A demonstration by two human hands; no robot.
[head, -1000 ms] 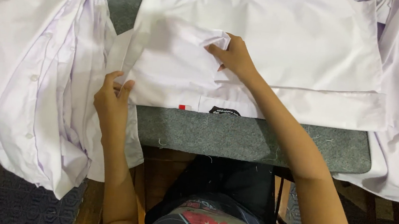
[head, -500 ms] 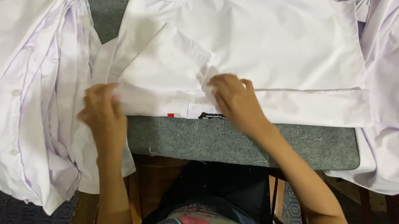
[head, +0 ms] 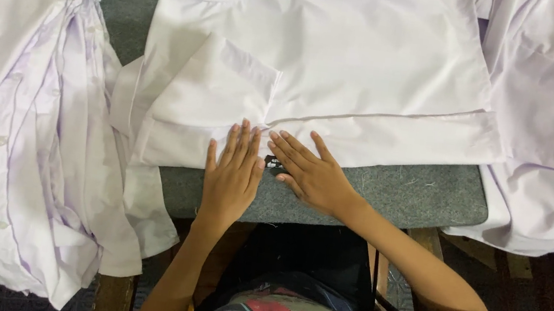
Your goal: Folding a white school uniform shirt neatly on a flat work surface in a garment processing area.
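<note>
Grey table (head: 393,192): my left hand (head: 232,174) and right hand (head: 310,174), now together, press flat the white shirt (head: 345,72), seemingly folded.

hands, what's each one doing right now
Left hand: open, flat on the white shirt, holding nothing.
Right hand: open, flat on the shirt's near edge, holding nothing.

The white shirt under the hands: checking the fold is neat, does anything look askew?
Mostly neat. The flat white cotton shirt lies smooth on the grey felt-covered table, both hands pressing its lower hem. Only its left edge droops off the table front.
</note>
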